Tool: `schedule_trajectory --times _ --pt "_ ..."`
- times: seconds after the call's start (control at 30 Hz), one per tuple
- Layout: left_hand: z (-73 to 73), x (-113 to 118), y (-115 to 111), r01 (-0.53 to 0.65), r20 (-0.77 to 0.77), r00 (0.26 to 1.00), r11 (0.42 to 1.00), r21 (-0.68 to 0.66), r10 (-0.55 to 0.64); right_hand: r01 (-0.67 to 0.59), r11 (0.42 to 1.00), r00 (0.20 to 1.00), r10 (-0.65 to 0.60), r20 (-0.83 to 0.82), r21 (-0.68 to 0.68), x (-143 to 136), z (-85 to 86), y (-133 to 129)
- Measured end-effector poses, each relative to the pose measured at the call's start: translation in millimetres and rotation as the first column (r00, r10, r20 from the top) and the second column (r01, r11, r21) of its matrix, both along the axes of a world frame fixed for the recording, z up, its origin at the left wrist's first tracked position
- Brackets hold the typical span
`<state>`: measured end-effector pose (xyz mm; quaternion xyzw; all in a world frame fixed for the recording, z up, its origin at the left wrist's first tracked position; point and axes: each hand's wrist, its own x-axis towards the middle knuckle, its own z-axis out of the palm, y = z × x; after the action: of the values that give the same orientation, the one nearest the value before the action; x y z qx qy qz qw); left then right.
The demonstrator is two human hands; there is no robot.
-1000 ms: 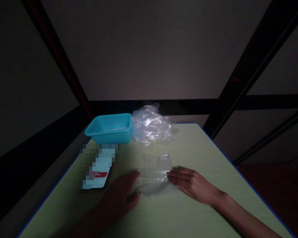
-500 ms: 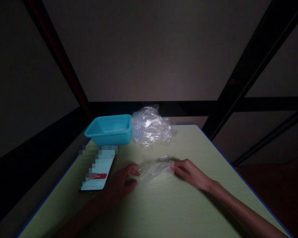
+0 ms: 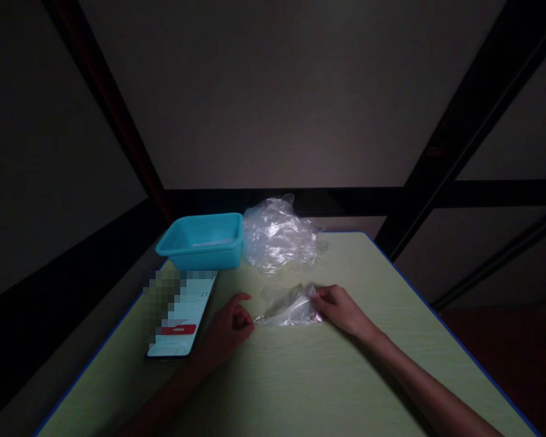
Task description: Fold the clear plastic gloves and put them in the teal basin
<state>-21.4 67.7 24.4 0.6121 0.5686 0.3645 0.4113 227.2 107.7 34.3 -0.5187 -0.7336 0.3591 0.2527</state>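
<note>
two bare hands attend one piece of clear plastic film, which i find between them, bunched into folds over the table. the right hand has thumb and fingers closed in a pinch on the film's upper right corner. the left hand has its fingers curled and the forefinger standing out, with the thumb tip at the film's left end; whether it grips there i cannot tell. a heap of crumpled clear plastic lies beyond both hands, the blue tray beyond the left hand, and the phone just to that hand's left. i judge the film very light, limp and rather slippery, apt to cling to itself and to tear if pulled hard; i would take it by opposite corners, with fingertips, under mild tension. against the frame of half a second ago, i note that the left thumb and curled fingers have drawn together at the film's end, where they stood apart, and that the film's near edge now runs nearly straight from hand to hand. tray, phone and heap remain in place.
</note>
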Motion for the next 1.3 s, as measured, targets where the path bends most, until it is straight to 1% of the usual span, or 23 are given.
schedule_trajectory --times 0.2,0.37,0.5,0.77,1.0,1.17,1.3 --pt "-1.4 3 1 0.003 -0.018 1.000 1.000 0.025 -0.002 0.063 0.997 0.997 -0.065 0.032 0.047 -4 -0.5 0" --pt "-3.4 2 1 -0.005 -0.018 1.000 0.999 0.050 0.006 0.093 0.993 0.995 -0.096 0.031 0.079 -7 -0.8 -2" --pt "-1.3 -3 3 0.045 -0.053 0.998 0.998 0.035 -0.043 0.115 0.990 0.993 -0.116 0.011 0.086 -7 -4.2 -3" --pt "-1.2 -2 3 0.021 -0.023 1.000 0.999 0.030 -0.020 0.131 0.987 0.991 -0.130 -0.011 0.090 -7 -10.4 -2" --pt "-0.6 0 2 0.030 -0.050 0.998 0.998 0.053 -0.027 0.135 0.986 0.991 -0.135 -0.007 0.101 -7 -8.1 -4" --pt "-4.2 -3 4 0.053 0.022 0.998 0.998 0.042 -0.054 0.134 0.986 0.991 -0.135 -0.006 0.101 -7 -7.0 -5" --pt "-4.4 -5 4 0.046 0.000 0.999 0.999 0.026 -0.046 0.139 0.984 0.990 -0.140 0.005 0.110 -7 -7.3 -6"
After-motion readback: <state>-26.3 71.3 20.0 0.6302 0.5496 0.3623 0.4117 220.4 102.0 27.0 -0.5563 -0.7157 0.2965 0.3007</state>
